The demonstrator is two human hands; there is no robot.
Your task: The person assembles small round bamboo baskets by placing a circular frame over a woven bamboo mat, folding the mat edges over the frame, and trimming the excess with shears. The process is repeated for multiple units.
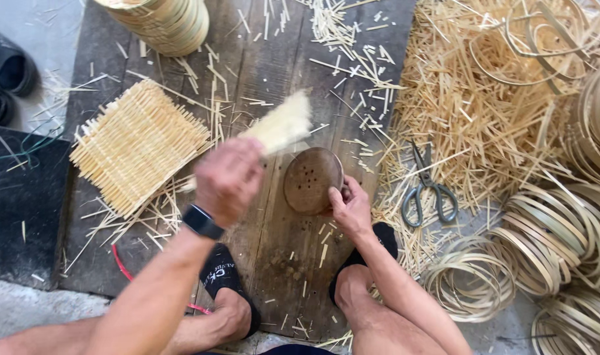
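A square woven bamboo mat [139,146] lies on the wooden board [274,243] at the left. Just beside it, the left hand [227,179] is closed around a motion-blurred bundle of bamboo strips [281,123]. The right hand [350,207] grips the rim of a round brown perforated disc [312,179]. Scissors [429,189] rest near the offcuts.

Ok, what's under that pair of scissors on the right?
The scissors lie on a loose heap of pale bamboo splints, with the handles over scattered sticks beside the wooden board. What is beneath the heap there cannot be seen; the sticks cover it.
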